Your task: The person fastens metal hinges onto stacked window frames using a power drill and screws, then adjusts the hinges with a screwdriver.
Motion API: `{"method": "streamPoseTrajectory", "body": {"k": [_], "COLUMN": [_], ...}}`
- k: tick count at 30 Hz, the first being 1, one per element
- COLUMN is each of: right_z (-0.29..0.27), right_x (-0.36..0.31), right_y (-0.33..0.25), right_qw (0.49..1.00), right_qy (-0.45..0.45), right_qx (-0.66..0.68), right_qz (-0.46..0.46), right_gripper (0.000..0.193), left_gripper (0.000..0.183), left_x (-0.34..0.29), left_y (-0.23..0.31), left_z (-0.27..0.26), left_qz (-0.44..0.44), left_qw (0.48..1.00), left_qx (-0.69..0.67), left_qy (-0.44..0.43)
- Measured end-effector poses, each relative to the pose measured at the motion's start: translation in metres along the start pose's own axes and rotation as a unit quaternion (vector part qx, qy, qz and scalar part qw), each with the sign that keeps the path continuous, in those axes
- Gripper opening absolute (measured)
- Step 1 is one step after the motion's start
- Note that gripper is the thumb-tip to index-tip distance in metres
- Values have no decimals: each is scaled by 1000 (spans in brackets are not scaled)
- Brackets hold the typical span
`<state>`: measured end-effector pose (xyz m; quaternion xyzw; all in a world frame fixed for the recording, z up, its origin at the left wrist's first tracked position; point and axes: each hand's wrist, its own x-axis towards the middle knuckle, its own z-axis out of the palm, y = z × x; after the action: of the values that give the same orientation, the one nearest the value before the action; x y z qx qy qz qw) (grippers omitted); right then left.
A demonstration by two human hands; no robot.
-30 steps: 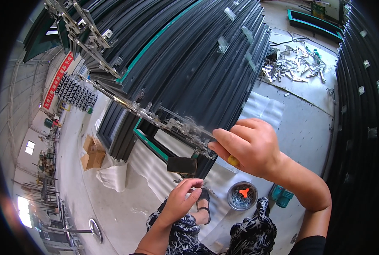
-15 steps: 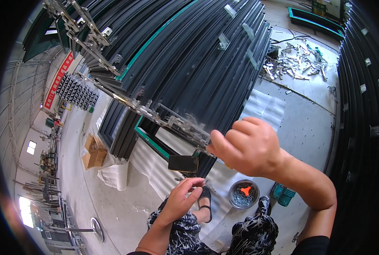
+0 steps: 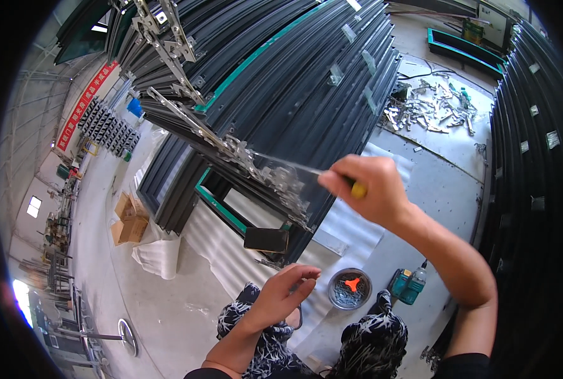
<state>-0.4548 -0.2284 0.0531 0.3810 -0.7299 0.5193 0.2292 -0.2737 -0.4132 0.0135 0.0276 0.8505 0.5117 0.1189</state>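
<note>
My right hand (image 3: 373, 186) is closed round the yellow handle of a screwdriver (image 3: 358, 190). Its thin shaft points left over metal hinge hardware (image 3: 281, 183), which runs along the edge of a dark window frame; where the tip rests is blurred. Above my lap, my left hand (image 3: 284, 294) is curled with thumb and fingertips drawn close together; whatever lies between them is too small to make out. A dark phone-like slab (image 3: 266, 240) lies on the frame's near corner. Right of my left hand stands a round metal bowl (image 3: 349, 289) of screws with an orange three-armed piece (image 3: 353, 284).
Long dark frames (image 3: 294, 82) are stacked ahead, and more frames (image 3: 534, 158) line the right side. A green power drill (image 3: 408, 285) stands on the floor near my foot. Loose metal fittings (image 3: 430, 107) lie heaped at far right. An opened cardboard box (image 3: 130, 221) sits left.
My right hand has swung up and outward, bringing the screwdriver's handle and shaft into sight. The left hand has shifted slightly right. The whole view has tilted a little.
</note>
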Motion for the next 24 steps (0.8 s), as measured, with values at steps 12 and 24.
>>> {"method": "streamPoseTrajectory", "body": {"k": [12, 24], "right_z": [-13, -11], "right_x": [-18, 3], "right_y": [-13, -12], "right_qw": [996, 974], "right_qy": [80, 92], "right_qx": [25, -138], "right_qz": [26, -154], "right_gripper": [19, 28], "left_gripper": [25, 27], "left_x": [26, 30], "left_y": [-41, -42], "left_z": [12, 4], "left_qz": [-9, -67], "left_qw": [999, 993], "left_qx": [52, 101], "left_qy": [3, -6]}}
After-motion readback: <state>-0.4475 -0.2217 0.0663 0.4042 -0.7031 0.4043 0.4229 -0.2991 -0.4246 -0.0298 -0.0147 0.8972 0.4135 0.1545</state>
